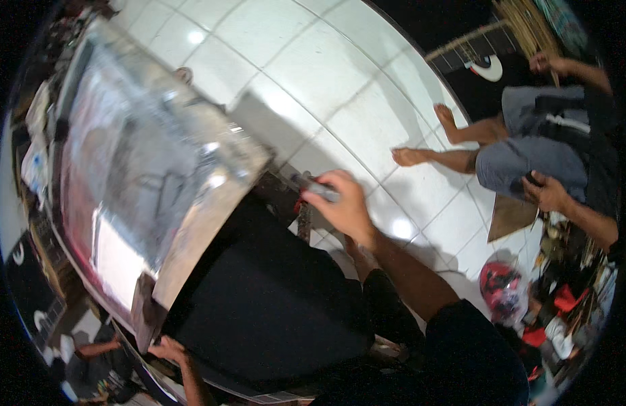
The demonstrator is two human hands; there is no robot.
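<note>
My right hand (343,203) is closed around a grey metal piece (321,188), past the far edge of a black cloth (272,298). The cloth lies flat and dark before me. On my left a screen-printing frame (218,196) is tilted up, with a wooden border and a smeared, shiny mesh. A short wooden piece (143,308) sticks out at the frame's near corner. Just below that piece is my left hand (169,350), its fingers bent at the cloth's near-left edge. What they grip, if anything, is too small to make out.
A seated person (529,149) with bare feet is on the right, on the white tiled floor (306,40). Near them lie a red-and-clear plastic bag (504,291) and a heap of odds and ends (563,304). Another person (99,369) is at the lower left.
</note>
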